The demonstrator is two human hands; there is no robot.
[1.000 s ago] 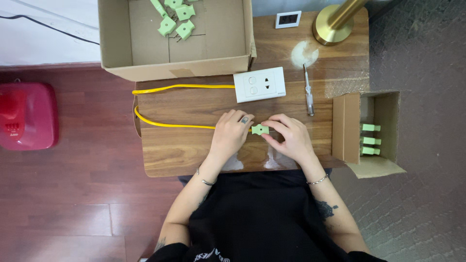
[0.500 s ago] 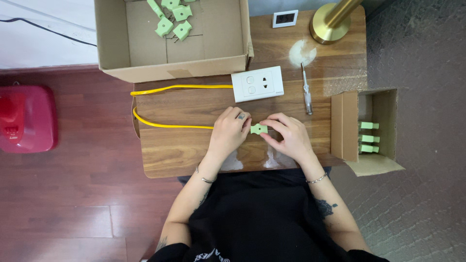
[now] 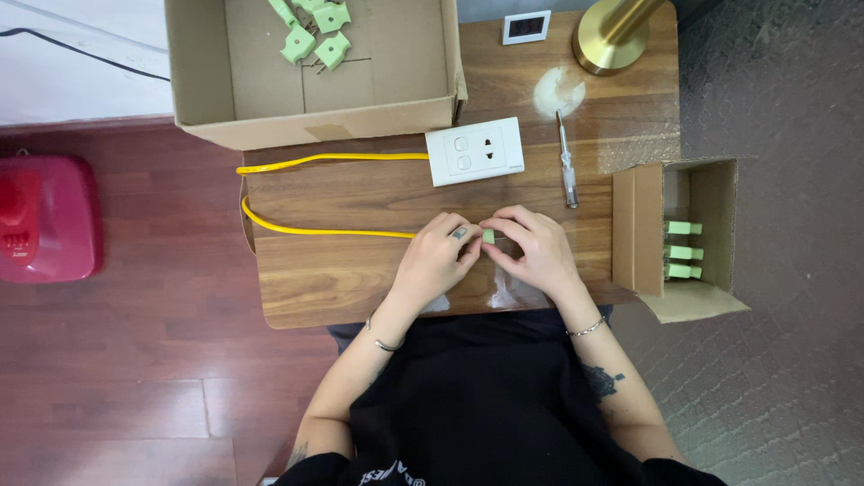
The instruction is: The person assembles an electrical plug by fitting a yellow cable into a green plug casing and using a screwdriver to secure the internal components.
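Note:
Both hands meet over the middle of a small wooden table [image 3: 342,279]. My left hand [image 3: 438,256] and my right hand [image 3: 531,247] pinch a small light-green plug piece [image 3: 488,236] between their fingertips. A yellow cable [image 3: 315,229] runs from under my left hand leftward, loops at the table's left edge and returns to a white wall socket plate [image 3: 474,150] lying flat beyond the hands. Most of the green piece is hidden by the fingers.
A large open cardboard box [image 3: 310,67] with several green plug parts sits at the far left. A small open box [image 3: 684,238] holding green pieces stands at the right edge. A screwdriver [image 3: 566,162], brass lamp base [image 3: 615,36] and small white device [image 3: 526,26] lie beyond. A red container [image 3: 45,216] stands on the floor.
Both hands have closed in tighter over the green piece, so less of it shows. The cable and the socket plate have not moved.

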